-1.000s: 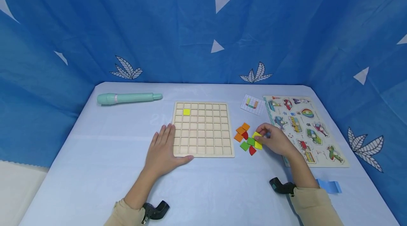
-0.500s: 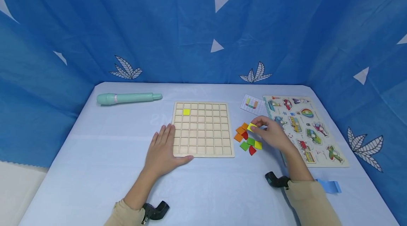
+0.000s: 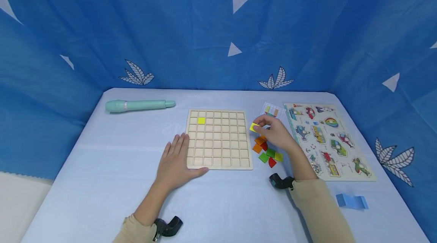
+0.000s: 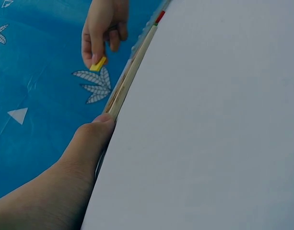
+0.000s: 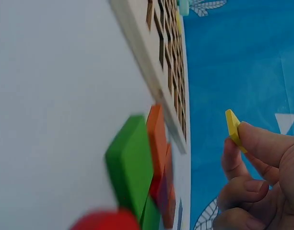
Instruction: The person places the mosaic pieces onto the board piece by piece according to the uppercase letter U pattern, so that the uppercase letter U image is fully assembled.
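Observation:
A yellow square tile (image 3: 253, 127) is pinched between the thumb and fingers of my right hand (image 3: 275, 133), raised just right of a wooden grid board (image 3: 218, 139). The right wrist view shows the same yellow tile (image 5: 234, 129) held above the table. Another yellow square (image 3: 201, 120) lies in a cell near the board's upper left. My left hand (image 3: 174, 161) lies flat with straight fingers along the board's left edge, its thumb at the near left corner. Beside the board's right edge is a pile of green tiles (image 3: 263, 157), orange tiles (image 3: 257, 148), red pieces (image 3: 272, 163) and one yellow tile (image 3: 278, 157).
A small pattern card (image 3: 277, 109), partly covered by the right hand, lies behind the pile. Farther right is a picture puzzle board (image 3: 327, 140). A folded blue strip (image 3: 352, 201) lies near the right edge. At the back left rests a mint-green tube-like object (image 3: 140, 105).
My right hand has lifted the yellow tile from the pile and carried it left and away from me, toward the board's right edge. The left hand stays in place.

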Demonstrator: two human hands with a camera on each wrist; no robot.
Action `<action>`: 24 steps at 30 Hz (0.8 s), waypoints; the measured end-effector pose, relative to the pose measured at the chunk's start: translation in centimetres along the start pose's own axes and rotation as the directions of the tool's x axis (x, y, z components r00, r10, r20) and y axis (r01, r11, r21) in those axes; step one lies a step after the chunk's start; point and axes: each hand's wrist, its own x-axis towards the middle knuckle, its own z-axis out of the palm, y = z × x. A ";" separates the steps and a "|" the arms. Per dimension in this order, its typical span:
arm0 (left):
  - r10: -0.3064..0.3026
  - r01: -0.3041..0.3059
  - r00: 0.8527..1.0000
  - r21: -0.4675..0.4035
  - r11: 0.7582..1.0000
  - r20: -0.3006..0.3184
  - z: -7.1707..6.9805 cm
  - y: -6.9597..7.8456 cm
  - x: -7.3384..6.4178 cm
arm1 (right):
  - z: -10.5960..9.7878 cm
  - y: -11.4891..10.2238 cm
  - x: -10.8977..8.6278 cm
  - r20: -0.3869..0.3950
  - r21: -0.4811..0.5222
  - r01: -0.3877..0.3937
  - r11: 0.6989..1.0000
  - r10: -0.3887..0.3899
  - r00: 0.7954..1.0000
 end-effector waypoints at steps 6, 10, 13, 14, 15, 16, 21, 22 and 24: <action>0.000 0.000 1.000 -0.007 1.000 0.006 -0.2 0.1 -0.1 | 1.6 -1.6 1.7 0.031 0.023 0.018 1.000 -0.018 0.999; -0.001 0.001 1.000 -0.002 1.000 0.009 -0.2 0.1 0.0 | 2.8 -2.5 2.6 0.052 0.040 0.039 0.998 -0.041 0.998; -0.003 0.003 1.000 0.003 1.000 0.009 -0.2 0.1 0.0 | 3.8 -3.0 3.4 0.070 0.055 0.058 0.997 -0.062 0.996; -0.003 0.003 1.000 0.003 1.000 0.008 -0.2 0.1 0.0 | 4.2 -3.2 3.6 0.079 0.060 0.063 0.996 -0.068 0.995; -0.004 0.004 1.000 0.005 1.000 0.008 -0.2 0.1 0.0 | 4.6 -3.4 3.9 0.087 0.064 0.066 0.996 -0.071 0.994; -0.003 0.002 1.000 0.005 1.000 0.006 -0.2 0.1 0.0 | 5.0 -3.6 4.1 0.097 0.064 0.070 0.995 -0.076 0.992; 0.002 -0.002 1.000 0.006 1.000 0.004 -0.3 0.1 0.0 | 6.7 -4.6 5.2 0.149 0.054 0.094 0.994 -0.101 0.984; 0.004 -0.004 1.000 0.006 1.000 0.004 -0.3 0.1 0.0 | 7.1 -4.8 5.3 0.157 0.056 0.099 0.994 -0.107 0.982; 0.005 -0.005 1.000 0.007 1.000 0.006 -0.3 0.1 0.0 | 7.7 -5.2 5.6 0.168 0.064 0.105 0.992 -0.115 0.979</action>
